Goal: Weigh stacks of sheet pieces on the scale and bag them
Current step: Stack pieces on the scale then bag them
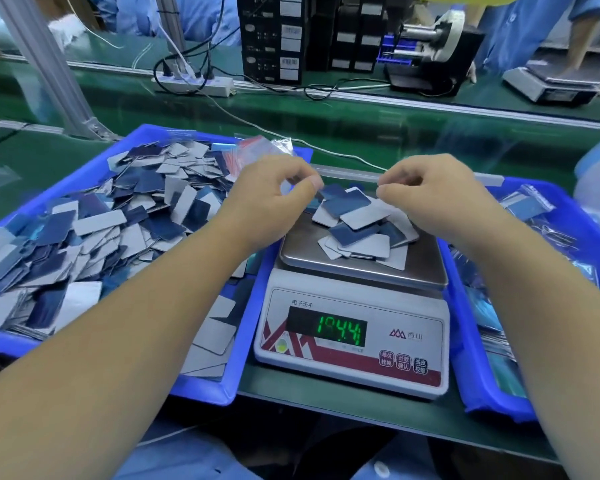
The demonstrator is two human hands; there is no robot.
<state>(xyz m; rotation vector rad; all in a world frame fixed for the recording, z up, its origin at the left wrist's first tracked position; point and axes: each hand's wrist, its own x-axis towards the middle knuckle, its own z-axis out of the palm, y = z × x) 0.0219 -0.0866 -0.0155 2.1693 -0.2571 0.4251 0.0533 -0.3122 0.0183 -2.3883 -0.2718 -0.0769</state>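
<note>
While waiting to be weighed, heaped loose in the left blue tray (205, 389) just left of the scale (354, 372): sheet pieces (101, 230), blue face or white backing up, kept within easy reach of the left hand. At that tray's far corner, a bundle of clear empty bags (257, 150) with red strips, probably parked there for quick picking.

Above the scale's far left edge, left hand (274, 199), fingers curled, thumb and forefinger tips pressed together. Cannot tell what sits in the pinch; possibly a clear bag mouth, too faint to confirm.

On the scale's steel pan (312, 258), a loose pile of pieces (361, 223), dropped untidily toward the far right of the pan, presumably being brought up to a target weight before bagging. Green digits on the display (342, 329), apparently 194.4. Printed above the display: 电子天平. Right of the display: a red peaked logo with 香山. Along the scale's lower right, three red buttons with Chinese labels, too small to read with confidence.

Above the scale's far right edge, right hand (430, 199), mirrored, fingers curled with tips together; contents of the grip likewise not visible. Likely judged: both hands pulling a bag open over the pan.

Just right of the scale, right blue tray (492, 403) with filled clear bags (530, 206), evidently the finished side.

Well beyond the scale, black boxes (274, 36) with white barcode labels, unreadable.
</note>
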